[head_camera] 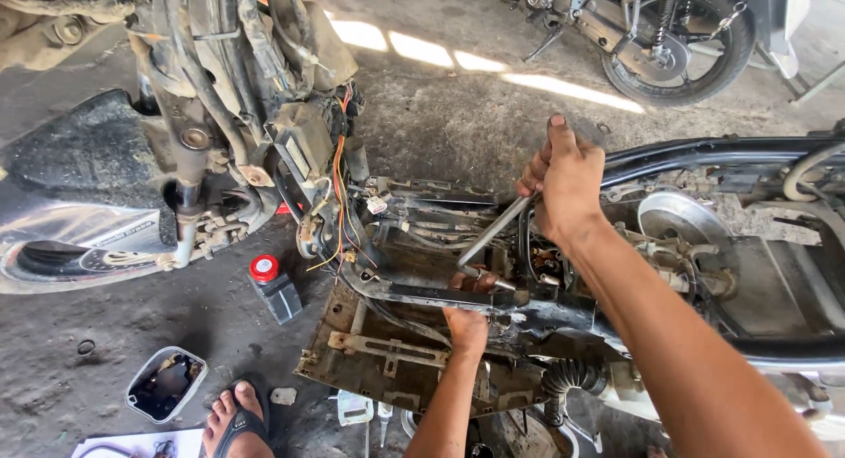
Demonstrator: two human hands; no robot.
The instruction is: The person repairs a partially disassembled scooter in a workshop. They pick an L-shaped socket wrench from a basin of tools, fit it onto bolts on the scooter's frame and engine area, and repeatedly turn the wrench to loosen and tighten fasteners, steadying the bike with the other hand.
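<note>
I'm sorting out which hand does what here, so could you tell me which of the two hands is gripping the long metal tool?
The right hand, raised above the frame, grips the metal tool at its upper end; the left hand reaches under the black frame tube instead.

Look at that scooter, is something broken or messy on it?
Yes. The scooter has its body covers off, so the bare frame and a tangle of orange wires hang out. The right hand grips a long metal tool; the left hand reaches under the frame. A small bottle with a red cap stands on the dirty floor.
</note>
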